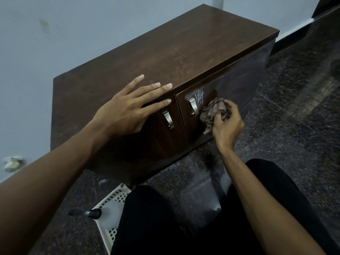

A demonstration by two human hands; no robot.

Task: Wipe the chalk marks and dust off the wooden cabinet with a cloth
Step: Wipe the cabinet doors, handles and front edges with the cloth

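Note:
A low dark wooden cabinet (165, 52) stands against the wall, with two front doors and metal handles. White chalk marks (198, 97) show on the right door, just above and right of its handle (193, 106). My right hand (227, 124) grips a bunched brown striped cloth (214, 112) and holds it against the right door, below and right of the chalk. My left hand (132, 109) rests flat on the cabinet's top front edge, fingers straight and spread. Faint pale scuffs (179, 58) lie on the top.
A white plastic basket (112, 205) with a clear spray bottle and its black nozzle (86, 212) sits on the dark speckled floor by my left knee. My black-trousered legs fill the lower middle. The pale wall runs behind the cabinet.

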